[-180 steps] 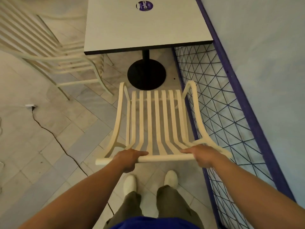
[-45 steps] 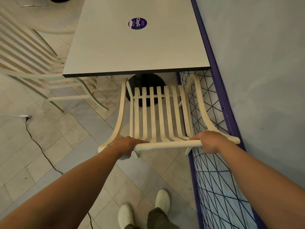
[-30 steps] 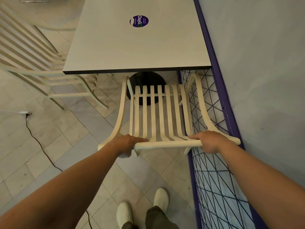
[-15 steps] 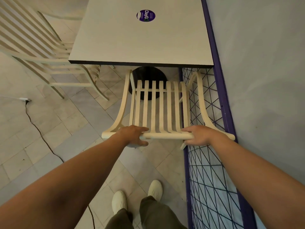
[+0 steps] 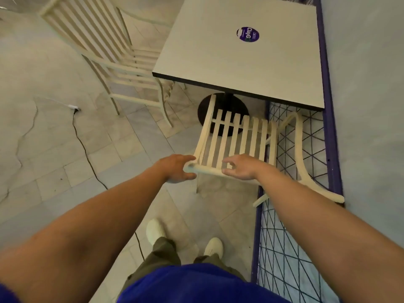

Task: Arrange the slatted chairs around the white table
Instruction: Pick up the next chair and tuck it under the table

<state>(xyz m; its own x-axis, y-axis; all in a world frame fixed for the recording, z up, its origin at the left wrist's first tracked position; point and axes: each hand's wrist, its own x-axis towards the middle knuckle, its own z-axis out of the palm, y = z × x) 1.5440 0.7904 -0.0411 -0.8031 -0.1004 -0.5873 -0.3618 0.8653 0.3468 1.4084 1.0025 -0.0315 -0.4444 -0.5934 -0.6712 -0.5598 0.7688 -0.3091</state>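
Observation:
The white table [image 5: 218,66], with a purple round sticker [image 5: 248,34] on top, stands against the blue wall. A cream slatted chair [image 5: 236,136] faces it, its seat front tucked under the near table edge. My left hand [image 5: 176,169] curls loosely around the left end of the chair's top rail, with thumb and fingers apart. My right hand [image 5: 240,168] hovers over the middle of the rail with its fingers spread. A second slatted chair [image 5: 122,68] sits at the table's left side.
A blue wire-mesh fence [image 5: 290,248] with a purple frame runs along the wall [image 5: 367,106], touching the chair's right armrest. The table's black round base [image 5: 223,106] is under the seat front. A black cable [image 5: 85,149] crosses the tiled floor on the left.
Both hands have loosened from a firm grip on the top rail and slid left along it. The chair has stayed tucked under the table edge. My view has swung left.

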